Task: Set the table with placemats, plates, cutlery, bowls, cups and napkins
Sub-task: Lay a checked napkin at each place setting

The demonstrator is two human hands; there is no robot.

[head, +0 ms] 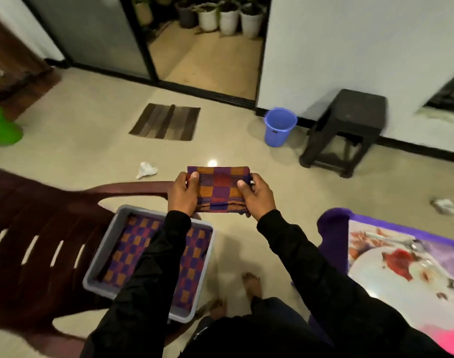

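While both hands held a folded checked cloth [218, 190] out in front of the body, the head view showed the placemat step of the task only just begun. The left hand [183, 193] gripped the cloth's left edge, thumb curled over the top face and fingers hidden beneath; the right hand [256, 193] gripped the right edge the same way. The cloth, woven in purple, orange and red squares, hung in the air above the floor, clear of everything else. More of the same checked fabric [132, 254] lay in a grey plastic tray [101, 250] resting on the seat of a dark brown plastic chair [32, 228], down to the left. A table [331, 228] under a purple-edged printed cover showed at the lower right, with only its corner in sight; whether anything stood on it could not be told.

By my reading, the next move called for a turn to the right, carrying the cloth over the table, then opening its folds and laying it flat as a placemat.
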